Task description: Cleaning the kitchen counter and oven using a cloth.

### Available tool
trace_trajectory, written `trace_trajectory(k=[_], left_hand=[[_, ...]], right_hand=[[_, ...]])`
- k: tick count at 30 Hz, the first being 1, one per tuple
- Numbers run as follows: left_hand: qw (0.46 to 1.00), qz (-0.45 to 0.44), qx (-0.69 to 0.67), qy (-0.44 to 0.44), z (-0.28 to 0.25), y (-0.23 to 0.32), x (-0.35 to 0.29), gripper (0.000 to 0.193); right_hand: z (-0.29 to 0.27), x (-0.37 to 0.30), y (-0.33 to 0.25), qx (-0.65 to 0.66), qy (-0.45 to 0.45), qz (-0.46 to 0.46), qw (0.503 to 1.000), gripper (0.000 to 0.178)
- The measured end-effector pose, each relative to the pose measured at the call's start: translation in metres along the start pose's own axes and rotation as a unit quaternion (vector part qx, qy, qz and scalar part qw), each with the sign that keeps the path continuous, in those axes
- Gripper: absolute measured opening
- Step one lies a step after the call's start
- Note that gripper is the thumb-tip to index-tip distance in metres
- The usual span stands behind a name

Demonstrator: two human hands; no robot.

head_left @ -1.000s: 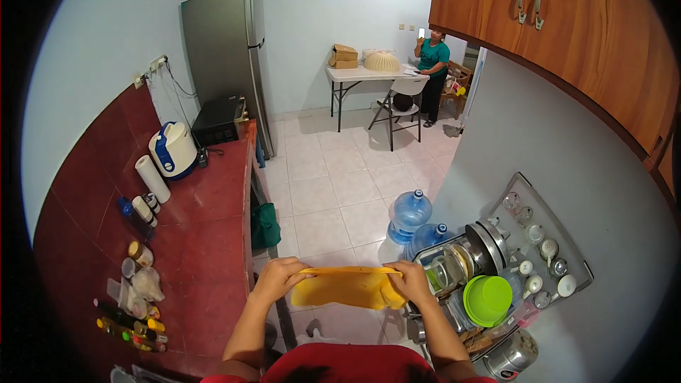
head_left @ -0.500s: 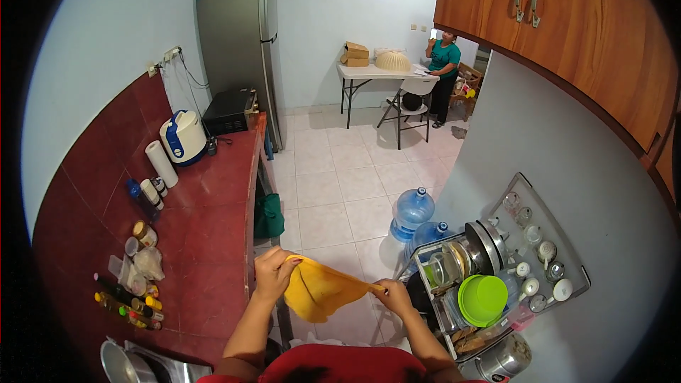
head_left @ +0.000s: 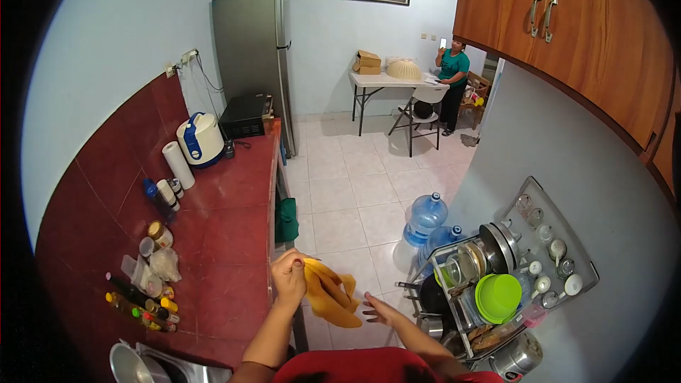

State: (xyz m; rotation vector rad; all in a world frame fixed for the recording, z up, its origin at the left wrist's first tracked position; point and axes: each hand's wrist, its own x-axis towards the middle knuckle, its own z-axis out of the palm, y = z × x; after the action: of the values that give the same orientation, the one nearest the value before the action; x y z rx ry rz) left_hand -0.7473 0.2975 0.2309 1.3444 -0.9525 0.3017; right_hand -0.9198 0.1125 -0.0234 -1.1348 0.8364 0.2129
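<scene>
A yellow cloth point(head_left: 330, 296) hangs in loose folds in front of me, over the gap between the counter and the dish rack. My left hand point(head_left: 289, 278) is closed on its upper left corner, close to the counter's edge. To the right of the cloth is my right hand point(head_left: 381, 310), its fingers apart and holding nothing. A small space separates those fingers from the cloth's lower right edge.
On the left, the red tiled counter point(head_left: 227, 234) bears bottles, jars and a rice cooker point(head_left: 201, 140). At right stand a loaded dish rack point(head_left: 461, 312) and blue water jugs point(head_left: 427, 216). Beyond, a person point(head_left: 452, 74) stands beside a white table point(head_left: 383, 81).
My right hand has let go of the cloth's right corner, and its fingers have spread. The cloth, stretched between both hands before, now droops from my left hand. The view has shifted slightly.
</scene>
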Motion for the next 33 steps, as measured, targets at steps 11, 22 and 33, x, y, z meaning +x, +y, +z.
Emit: trace_trajectory(k=[11, 22, 33], left_hand=[[0.993, -0.109, -0.052, -0.01, -0.075, -0.004, -0.039, 0.046], [0.914, -0.344, -0.114, -0.184, -0.158, -0.035, -0.137, 0.022], [0.942, -0.227, 0.175, 0.176, -0.258, -0.024, -0.155, 0.021]], right_hand=[[0.139, -0.018, -0.023, 0.386, -0.283, 0.019, 0.878, 0.094], [0.216, -0.025, -0.05, 0.12, -0.264, -0.063, 0.955, 0.044], [0.332, 0.006, -0.111, 0.063, -0.297, -0.229, 0.925, 0.048]])
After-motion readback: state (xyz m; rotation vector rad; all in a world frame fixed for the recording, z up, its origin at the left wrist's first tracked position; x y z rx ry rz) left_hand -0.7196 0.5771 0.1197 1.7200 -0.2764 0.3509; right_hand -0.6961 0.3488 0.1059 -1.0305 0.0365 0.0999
